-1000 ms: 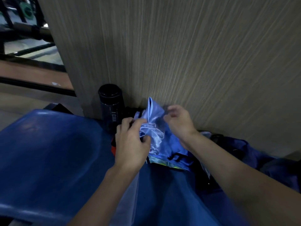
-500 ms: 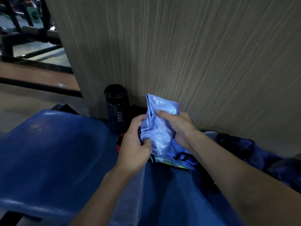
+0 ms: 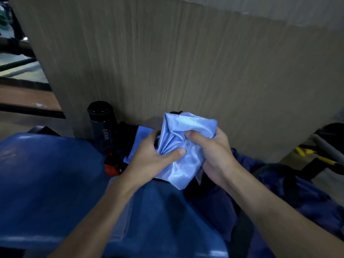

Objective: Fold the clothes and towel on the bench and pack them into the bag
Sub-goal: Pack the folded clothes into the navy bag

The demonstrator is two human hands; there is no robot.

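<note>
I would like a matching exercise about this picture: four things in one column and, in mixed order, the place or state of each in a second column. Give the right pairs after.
Things
1. shiny light-blue cloth
2. dark cylindrical bottle with white letters
3. blue padded bench
4. dark navy bag

Places or states
A. stands upright by the wood-grain wall
B. slumped low at the right side
C. bunched between the left hand and the right hand
D. spreads across the lower left

Pairs: 1-C, 2-A, 3-D, 4-B
</note>
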